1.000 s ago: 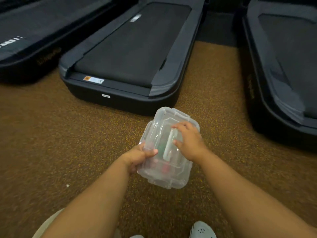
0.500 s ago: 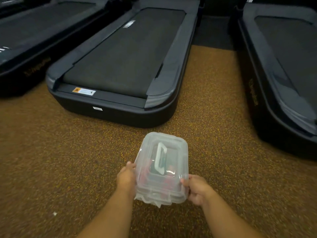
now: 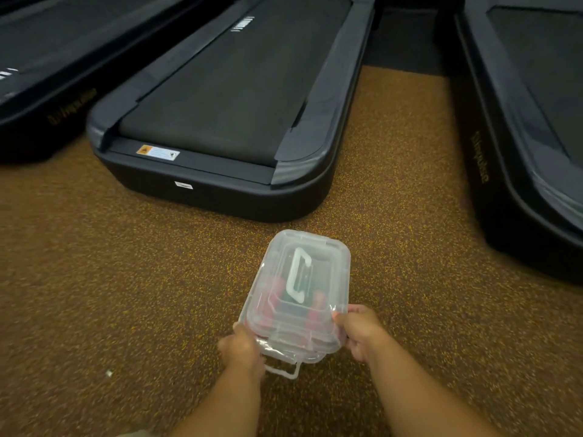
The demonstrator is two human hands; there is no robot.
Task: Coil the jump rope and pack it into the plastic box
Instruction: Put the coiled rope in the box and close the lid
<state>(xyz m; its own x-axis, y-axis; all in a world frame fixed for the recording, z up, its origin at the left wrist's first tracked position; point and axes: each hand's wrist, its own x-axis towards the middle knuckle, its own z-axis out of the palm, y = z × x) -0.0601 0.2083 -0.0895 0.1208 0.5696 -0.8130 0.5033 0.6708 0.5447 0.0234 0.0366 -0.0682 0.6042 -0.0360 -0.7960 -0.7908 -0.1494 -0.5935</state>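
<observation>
Lidded plastic box (image 3: 299, 298) gripped between left hand (image 3: 241, 350) and right hand (image 3: 362, 334).

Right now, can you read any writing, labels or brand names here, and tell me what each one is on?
Gold lettering on the side of the left treadmill: blurred, unreadable.
Gold lettering on the side of the right treadmill: blurred, unreadable.
Orange and white warning sticker on the middle treadmill's rear deck: print too small to read.
Small white tag on its end wall: unreadable.
White markings on its belt: unreadable.
Plastic box: no text visible.
</observation>
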